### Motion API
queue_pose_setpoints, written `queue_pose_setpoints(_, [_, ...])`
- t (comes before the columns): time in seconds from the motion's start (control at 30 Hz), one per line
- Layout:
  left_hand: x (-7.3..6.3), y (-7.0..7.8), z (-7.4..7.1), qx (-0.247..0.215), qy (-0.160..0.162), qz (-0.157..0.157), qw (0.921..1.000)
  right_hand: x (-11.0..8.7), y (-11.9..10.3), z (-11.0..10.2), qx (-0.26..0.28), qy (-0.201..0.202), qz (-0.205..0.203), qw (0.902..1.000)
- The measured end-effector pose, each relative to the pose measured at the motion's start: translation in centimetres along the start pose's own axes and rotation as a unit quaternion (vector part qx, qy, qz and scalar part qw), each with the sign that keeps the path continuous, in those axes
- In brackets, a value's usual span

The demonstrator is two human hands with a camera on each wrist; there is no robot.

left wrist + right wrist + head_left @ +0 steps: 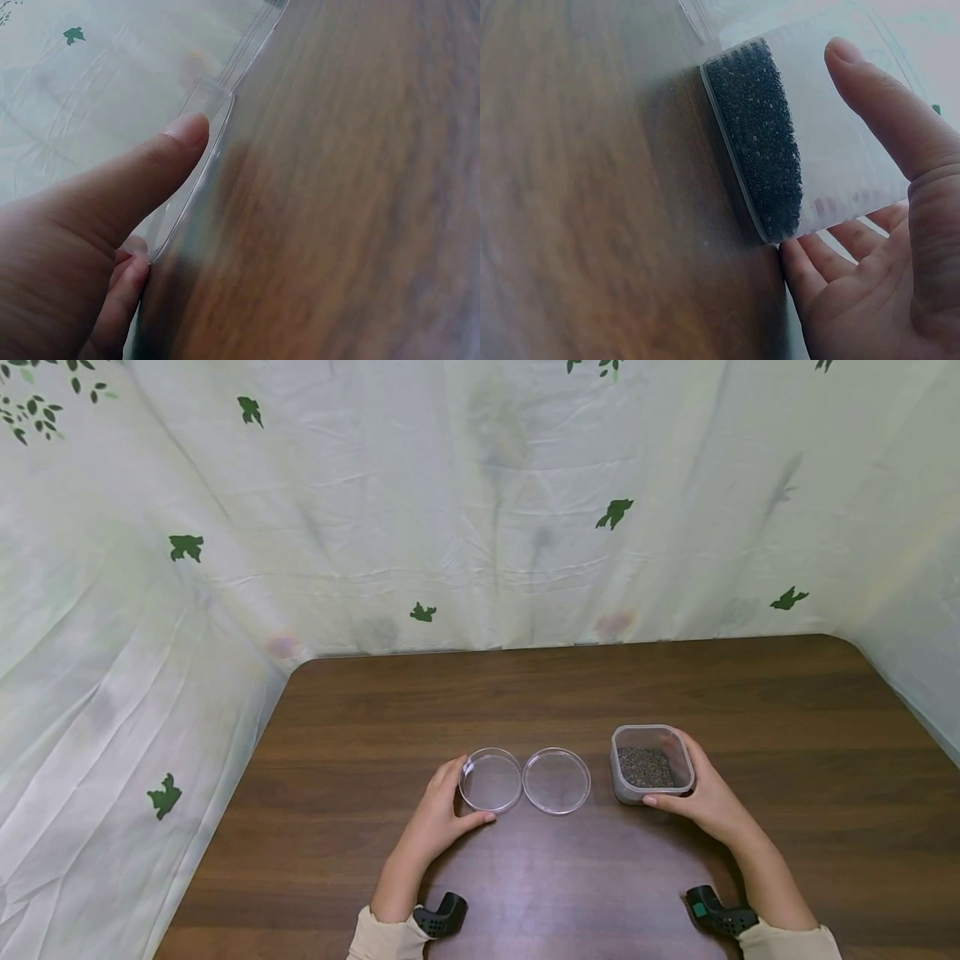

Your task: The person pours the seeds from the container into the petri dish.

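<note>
A clear round petri dish lies on the wooden table, with my left hand gripping its left side between thumb and fingers. In the left wrist view, the thumb is against the dish's thin clear wall. Right beside it is a second clear round dish part. Farther right, my right hand holds a rectangular translucent plastic container from its right side, thumb on the near wall and fingers behind. Small dark grains, like chia seeds, fill its lower part; its top is uncovered.
The brown wooden table has rounded far corners. A pale curtain with green leaf prints hangs behind it and along both sides. Black wrist cameras sit on the left wrist and the right wrist.
</note>
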State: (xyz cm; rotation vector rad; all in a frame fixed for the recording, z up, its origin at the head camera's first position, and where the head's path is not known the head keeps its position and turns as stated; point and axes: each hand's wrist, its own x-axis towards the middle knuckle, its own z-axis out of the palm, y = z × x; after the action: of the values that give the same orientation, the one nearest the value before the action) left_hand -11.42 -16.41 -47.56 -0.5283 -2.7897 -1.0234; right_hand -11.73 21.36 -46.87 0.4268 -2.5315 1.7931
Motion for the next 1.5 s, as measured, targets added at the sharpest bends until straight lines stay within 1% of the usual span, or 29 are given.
queue_pose_setpoints(0.3, [-0.1,-0.1,0.1,-0.011,0.008,-0.002,0.9999,0.0,-0.2,0.0,-0.035,0.028,0.011,0.999])
queue_pose_setpoints(0.5, [-0.1,-0.1,0.1,-0.014,0.013,0.001,0.9998,0.0,-0.1,-0.1,-0.032,0.038,0.005,0.9988])
queue_pose_setpoints(0.67, [-0.1,-0.2,0.2,-0.014,0.015,0.001,0.9998,0.0,-0.3,0.0,-0.016,0.038,0.01,0.9991])
queue_pose_setpoints(0.8, [-0.1,-0.3,0.2,-0.015,0.016,0.001,0.9997,0.0,-0.4,0.0,-0.015,0.044,0.012,0.9988])
queue_pose_setpoints(0.9, [-0.1,-0.3,0.2,-0.019,0.017,0.001,0.9997,0.0,-0.5,-0.1,-0.019,0.052,0.008,0.9984])
queue_pose_setpoints(1.13, [0.0,-0.2,0.1,-0.02,0.016,-0.004,0.9997,0.0,-0.4,0.0,-0.003,0.063,-0.009,0.998])
queue_pose_setpoints(1.2, [0.0,-0.2,0.1,-0.022,0.016,-0.004,0.9996,0.1,-0.5,0.0,-0.006,0.064,-0.01,0.9978])
queue_pose_setpoints(1.3, [0.0,-0.2,0.2,-0.024,0.017,-0.002,0.9996,0.1,-0.9,0.1,-0.009,0.067,-0.01,0.9977])
queue_pose_setpoints(1.5, [0.0,-0.2,0.2,-0.028,0.02,0.0,0.9994,0.1,-2.5,0.3,-0.009,0.075,-0.01,0.9971])
